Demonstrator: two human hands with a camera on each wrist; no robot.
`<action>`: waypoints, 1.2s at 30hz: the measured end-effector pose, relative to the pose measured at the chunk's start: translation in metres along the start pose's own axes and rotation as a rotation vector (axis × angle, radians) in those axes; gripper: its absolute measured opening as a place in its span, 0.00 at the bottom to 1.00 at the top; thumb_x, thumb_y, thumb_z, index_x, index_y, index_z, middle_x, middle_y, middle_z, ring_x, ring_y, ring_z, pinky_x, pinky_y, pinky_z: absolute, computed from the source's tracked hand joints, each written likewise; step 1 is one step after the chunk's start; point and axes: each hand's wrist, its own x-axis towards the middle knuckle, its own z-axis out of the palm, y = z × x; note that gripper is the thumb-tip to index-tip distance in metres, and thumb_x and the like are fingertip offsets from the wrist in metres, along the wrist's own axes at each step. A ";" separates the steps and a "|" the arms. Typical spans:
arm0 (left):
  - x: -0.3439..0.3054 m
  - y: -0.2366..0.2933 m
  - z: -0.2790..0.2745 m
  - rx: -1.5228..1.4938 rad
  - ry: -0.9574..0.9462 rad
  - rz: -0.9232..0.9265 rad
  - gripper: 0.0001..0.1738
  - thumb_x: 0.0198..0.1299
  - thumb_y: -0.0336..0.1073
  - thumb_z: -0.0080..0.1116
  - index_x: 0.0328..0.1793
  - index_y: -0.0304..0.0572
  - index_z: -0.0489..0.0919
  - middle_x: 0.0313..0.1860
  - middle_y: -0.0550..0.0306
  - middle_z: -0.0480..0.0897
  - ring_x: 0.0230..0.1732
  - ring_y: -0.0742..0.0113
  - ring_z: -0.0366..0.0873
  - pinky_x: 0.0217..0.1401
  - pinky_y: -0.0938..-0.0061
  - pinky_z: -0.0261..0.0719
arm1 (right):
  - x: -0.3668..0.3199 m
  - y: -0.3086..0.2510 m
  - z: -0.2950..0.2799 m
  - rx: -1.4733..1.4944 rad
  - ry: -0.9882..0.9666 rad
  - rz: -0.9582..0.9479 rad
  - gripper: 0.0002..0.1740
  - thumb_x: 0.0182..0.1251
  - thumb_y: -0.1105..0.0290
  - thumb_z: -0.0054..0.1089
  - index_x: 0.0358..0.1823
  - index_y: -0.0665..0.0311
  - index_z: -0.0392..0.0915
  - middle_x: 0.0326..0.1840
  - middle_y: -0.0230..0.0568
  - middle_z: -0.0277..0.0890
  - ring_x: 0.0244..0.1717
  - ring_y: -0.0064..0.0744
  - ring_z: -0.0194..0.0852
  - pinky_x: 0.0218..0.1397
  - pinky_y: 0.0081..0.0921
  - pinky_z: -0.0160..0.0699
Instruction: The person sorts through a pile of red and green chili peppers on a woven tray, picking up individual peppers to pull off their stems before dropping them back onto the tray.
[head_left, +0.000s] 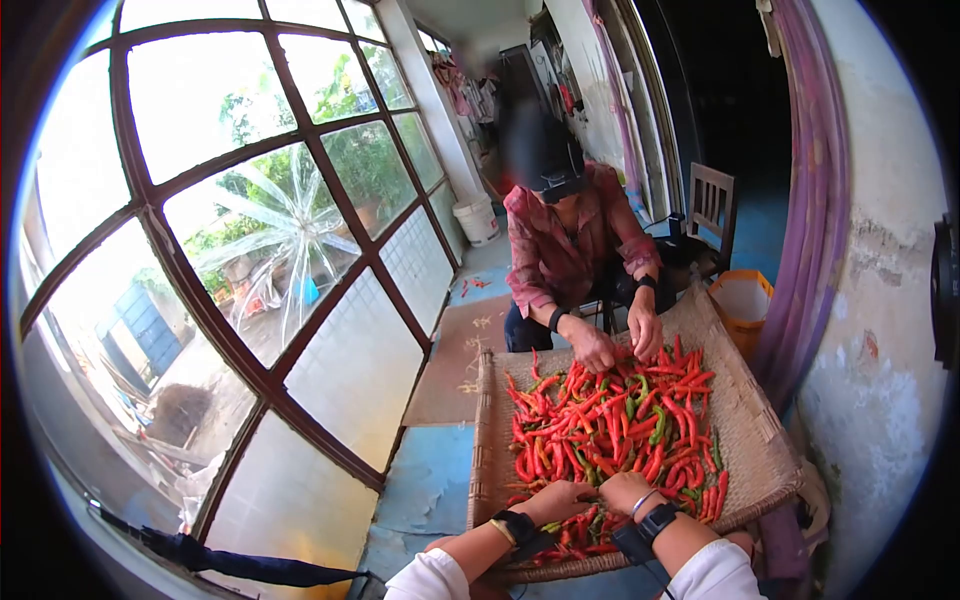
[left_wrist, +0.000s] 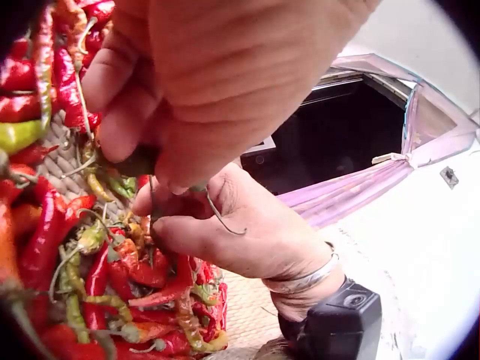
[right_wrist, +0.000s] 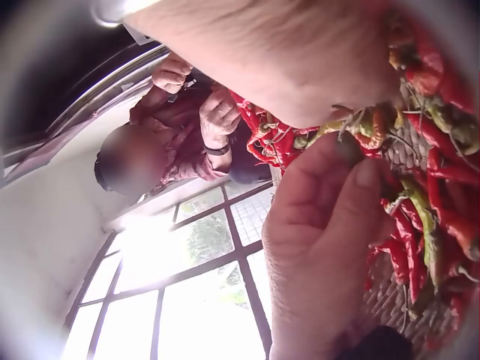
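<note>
My left hand (head_left: 556, 502) and right hand (head_left: 626, 492) are close together over the near side of a woven tray (head_left: 755, 425) piled with red chili peppers (head_left: 590, 425). In the left wrist view, a dark green chili pepper (left_wrist: 137, 162) shows between the hands, with a thin curved stem (left_wrist: 225, 217) by the right fingers. Both hands have thumb and fingers drawn together on it, and the fingers hide most of it. In the right wrist view, the left thumb and forefinger pinch its dark green end. Some green chilies (head_left: 657, 425) lie among the red ones.
Across the tray sits another person (head_left: 570, 240), both hands at the far edge of the pile. An orange bucket (head_left: 742, 305) and a wooden chair (head_left: 712, 205) stand to the right. A folded umbrella (head_left: 250, 565) lies low left, beside the large window (head_left: 270, 380).
</note>
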 end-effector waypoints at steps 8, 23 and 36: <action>-0.010 0.000 -0.008 -0.189 0.192 -0.165 0.16 0.51 0.32 0.57 0.48 0.38 0.75 0.33 0.50 0.80 0.36 0.64 0.79 0.40 0.72 0.75 | -0.001 0.001 -0.015 0.351 0.498 0.115 0.10 0.50 0.64 0.51 0.26 0.62 0.77 0.26 0.51 0.76 0.31 0.51 0.75 0.36 0.44 0.74; 0.026 -0.063 -0.082 0.378 1.140 -0.014 0.26 0.52 0.38 0.61 0.53 0.29 0.68 0.39 0.44 0.77 0.24 0.68 0.75 0.30 0.72 0.74 | -0.033 0.002 -0.045 1.234 0.392 0.113 0.07 0.54 0.72 0.55 0.30 0.68 0.75 0.21 0.38 0.76 0.22 0.25 0.76 0.27 0.22 0.74; 0.012 0.014 -0.010 -0.544 0.214 -0.280 0.11 0.61 0.34 0.52 0.45 0.34 0.77 0.30 0.65 0.78 0.32 0.81 0.72 0.35 0.84 0.71 | -0.009 0.004 -0.033 1.527 0.533 0.102 0.06 0.61 0.71 0.54 0.30 0.67 0.74 0.22 0.28 0.71 0.17 0.14 0.67 0.19 0.12 0.66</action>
